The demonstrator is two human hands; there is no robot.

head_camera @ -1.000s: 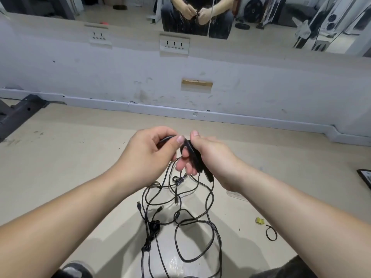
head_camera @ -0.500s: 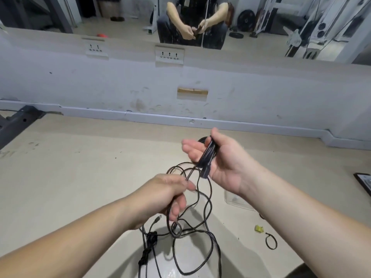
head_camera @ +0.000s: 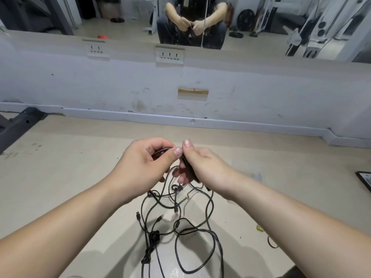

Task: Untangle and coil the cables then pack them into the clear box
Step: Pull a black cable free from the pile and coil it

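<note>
Floor (head_camera: 60, 177): pale beige and scuffed. The widest bare stretches lie at 9 and 3 o'clock of the hands.
Wall (head_camera: 80, 87): grey-white and stained. It runs across at 12 o'clock with a skirting (head_camera: 220, 125) at its foot and closes off the far side of the floor.
Mirror (head_camera: 60, 17): above the wall, cut off by the top edge. It reflects a seated person with both hands together.
Cables (head_camera: 208, 209): thin black leads. They trail from the hands to the floor at 6 o'clock in loose open loops, with small plugs on the free ends.
Knot (head_camera: 153, 236): a tight clump at 7 o'clock of the tangle. How many leads pass through it cannot be told.
Left hand (head_camera: 140, 167): its grip is clamped on the cables, with thumb and forefinger pinching a strand at the top.
Right hand (head_camera: 202, 167): its grip is clamped on a bundle (head_camera: 188, 167) of wound black cable, fingers curled under and thumb on top, just beside the left thumb.
Hidden: the palms cover most of the bundle. The bottom edge cuts off the lowest loops.
Frame foot (head_camera: 18, 125): dark metal, at 10 o'clock, well apart from the cables.
Flat dark object (head_camera: 364, 180): at 3 o'clock, cut off by the right edge.
Small ring (head_camera: 272, 242) and yellow scrap (head_camera: 260, 228): at 4 o'clock, partly behind the right forearm.
</note>
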